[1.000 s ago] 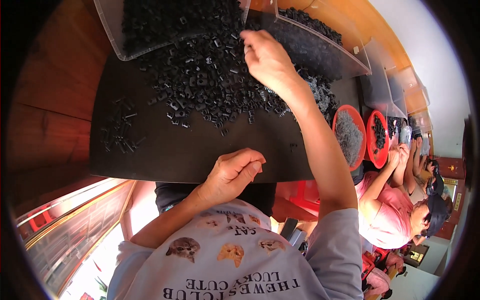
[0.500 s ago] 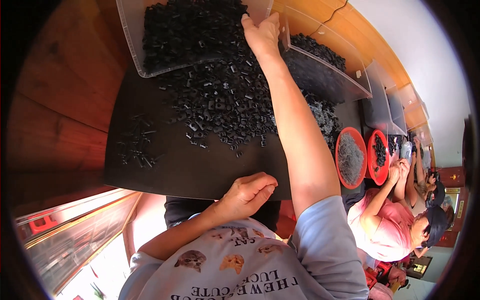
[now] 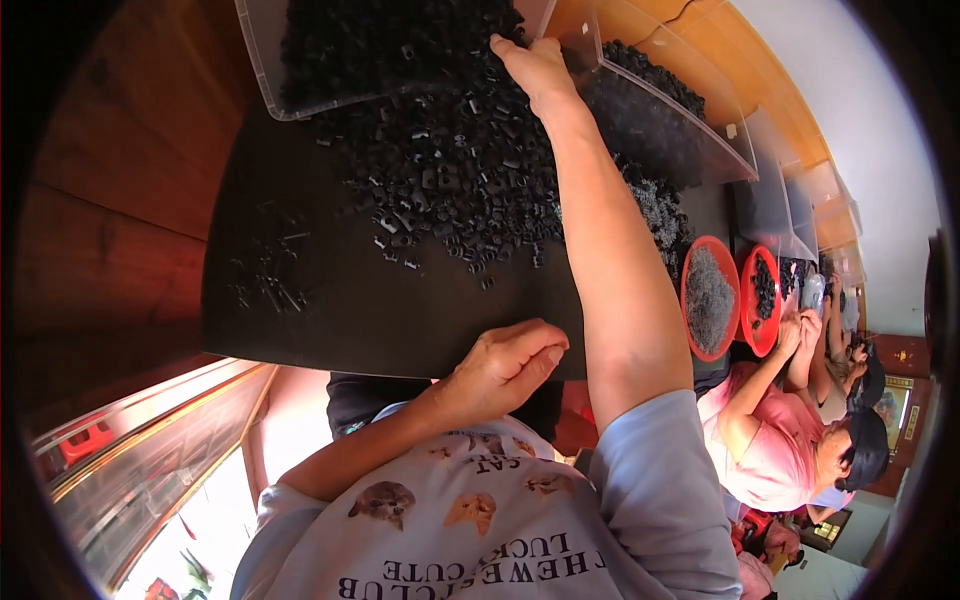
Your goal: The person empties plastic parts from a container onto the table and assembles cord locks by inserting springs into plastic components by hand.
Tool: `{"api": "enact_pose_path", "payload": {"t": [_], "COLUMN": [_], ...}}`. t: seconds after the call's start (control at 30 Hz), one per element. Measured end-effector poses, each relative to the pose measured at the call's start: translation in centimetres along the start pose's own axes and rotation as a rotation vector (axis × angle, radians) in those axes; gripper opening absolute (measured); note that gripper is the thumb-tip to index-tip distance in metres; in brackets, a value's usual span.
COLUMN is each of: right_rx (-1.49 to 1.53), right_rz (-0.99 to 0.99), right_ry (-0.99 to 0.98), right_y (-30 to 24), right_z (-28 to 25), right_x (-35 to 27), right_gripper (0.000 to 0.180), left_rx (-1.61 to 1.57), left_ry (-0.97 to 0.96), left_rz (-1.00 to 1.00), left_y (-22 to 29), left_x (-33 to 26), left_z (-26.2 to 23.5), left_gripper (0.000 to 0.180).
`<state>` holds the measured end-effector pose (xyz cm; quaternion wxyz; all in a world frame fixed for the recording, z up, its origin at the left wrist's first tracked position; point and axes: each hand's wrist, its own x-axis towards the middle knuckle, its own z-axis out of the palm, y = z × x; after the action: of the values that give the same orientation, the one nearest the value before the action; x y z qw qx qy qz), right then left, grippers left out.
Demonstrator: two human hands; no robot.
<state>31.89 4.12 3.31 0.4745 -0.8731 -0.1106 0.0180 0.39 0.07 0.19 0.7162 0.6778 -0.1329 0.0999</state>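
A clear plastic bin (image 3: 262, 75) full of small black plastic parts lies tipped toward me at the far side of the dark table (image 3: 400, 325). Loose black clip-like parts (image 3: 450, 190) spread in a heap from its mouth across the tabletop. My right hand (image 3: 537, 70) reaches out to the bin's right front corner and closes round its rim, thumb on the inner side; the fingertips are partly hidden. Held low by the near table edge, my left hand (image 3: 508, 362) is curled into a fist. Whatever may be inside it is hidden.
A few thin black pieces (image 3: 272, 275) lie at the table's left. To the right stand another clear bin (image 3: 690, 135) of black parts, a red basin (image 3: 711, 305) of grey pieces and a red basin (image 3: 763, 330) of black parts. Beyond, a person in pink (image 3: 765, 435) works.
The view has shifted, so table and heap sit slightly higher in the picture. The bin has moved a little farther away. My right hand stays at its corner; my left fist keeps its shape.
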Motion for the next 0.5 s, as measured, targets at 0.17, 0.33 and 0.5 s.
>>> {"api": "enact_pose_path", "payload": {"t": [0.17,0.33,0.5], "right_rx": [-0.237,-0.423,-0.54], "right_rz": [-0.048,-0.07,-0.084], "right_ry": [-0.099,-0.171,-0.314], "right_y": [-1.2,-2.1,-2.6], "right_z": [-1.4,-2.9,-4.6], "right_x": [-2.8,-6.3,-9.7], "right_gripper": [0.091,0.074,0.048], "left_rx": [-0.034,-0.06,-0.05], "left_ry": [0.006,-0.017,-0.001], "left_rz": [-0.023,-0.089,-0.066], "left_y": [-0.1,0.0,-0.1], "left_x": [0.1,0.2,0.0], "left_z": [0.2,0.4,0.4], "left_gripper": [0.011,0.007,0.006]}}
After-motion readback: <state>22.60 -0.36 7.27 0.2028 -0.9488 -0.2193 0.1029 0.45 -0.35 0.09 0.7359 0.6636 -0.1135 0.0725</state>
